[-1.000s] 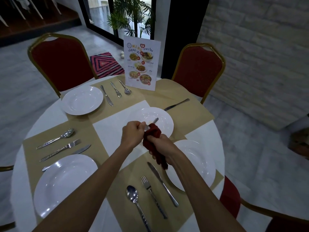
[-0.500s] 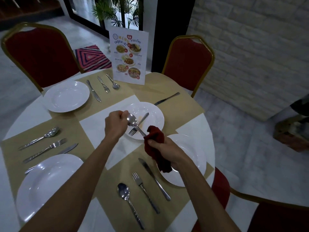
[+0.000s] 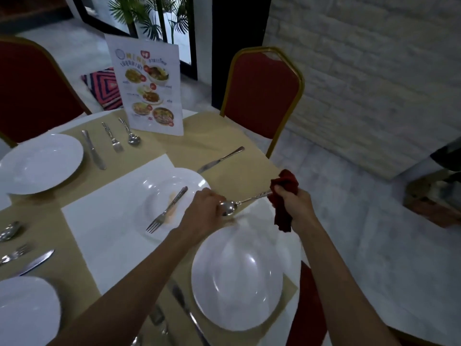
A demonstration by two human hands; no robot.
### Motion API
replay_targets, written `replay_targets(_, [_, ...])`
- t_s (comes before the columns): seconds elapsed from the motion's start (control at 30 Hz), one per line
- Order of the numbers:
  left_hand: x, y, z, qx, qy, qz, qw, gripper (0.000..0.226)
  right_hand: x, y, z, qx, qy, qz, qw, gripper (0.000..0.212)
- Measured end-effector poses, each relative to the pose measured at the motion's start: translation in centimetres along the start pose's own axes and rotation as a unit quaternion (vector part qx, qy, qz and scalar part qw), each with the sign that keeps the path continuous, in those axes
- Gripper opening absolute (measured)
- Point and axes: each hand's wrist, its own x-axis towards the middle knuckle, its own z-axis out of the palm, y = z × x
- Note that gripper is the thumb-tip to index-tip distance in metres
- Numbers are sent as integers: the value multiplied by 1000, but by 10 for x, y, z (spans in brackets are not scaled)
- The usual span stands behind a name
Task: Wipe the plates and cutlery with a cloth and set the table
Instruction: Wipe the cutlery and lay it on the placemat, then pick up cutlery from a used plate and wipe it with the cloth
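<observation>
My left hand (image 3: 203,211) pinches the bowl end of a metal spoon (image 3: 235,205) held level above the table. My right hand (image 3: 295,204) grips a dark red cloth (image 3: 284,193) bunched around the spoon's handle. Left of the hands, a white plate (image 3: 197,182) carries a fork (image 3: 167,211) and a small orange smear. A table knife (image 3: 219,159) lies on the tan mat beyond that plate. Under my forearms sits a bare white plate (image 3: 237,283), with a knife (image 3: 189,313) to its left.
A menu card (image 3: 149,86) stands at the far side of the round table (image 3: 259,216). Two more place settings with plates (image 3: 41,163) and cutlery lie at left. Red chairs (image 3: 262,96) ring the table; a stone wall is at right.
The spoon has swung from upright to level and shifted right. My right hand slid the cloth out along the handle. The view turned right and closer.
</observation>
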Motion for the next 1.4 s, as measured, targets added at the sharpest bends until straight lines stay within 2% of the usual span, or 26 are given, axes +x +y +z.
replay_targets(0.1, [39, 9, 21, 48, 7, 3, 999, 23, 49, -10, 0, -38, -21, 5, 999, 16])
replay_targets(0.27, [74, 19, 41, 42, -32, -35, 998, 22, 111, -12, 12, -42, -31, 17, 998, 19])
replay_targets(0.37, [87, 18, 51, 55, -32, -74, 995, 23, 137, -1, 20, -84, -27, 8, 996, 28])
replay_targets(0.5, [106, 11, 65, 66, 15, -98, 993, 21, 155, 7, 23, -146, 46, -31, 988, 35])
replay_targets(0.57, [115, 5, 70, 66, 20, -102, 992, 22, 160, 10, 17, -145, 96, -45, 984, 34])
replay_targets(0.63, [120, -1, 74, 73, 21, -102, 992, 24, 159, 17, 11, -141, 108, -51, 983, 31])
replay_targets(1.27, [129, -4, 81, 77, 25, -111, 991, 28, 135, 30, 23, -145, 13, -50, 988, 35])
replay_targets(1.4, [108, -2, 60, 53, 84, -144, 985, 33, 110, 28, 30, -140, -33, -51, 988, 46])
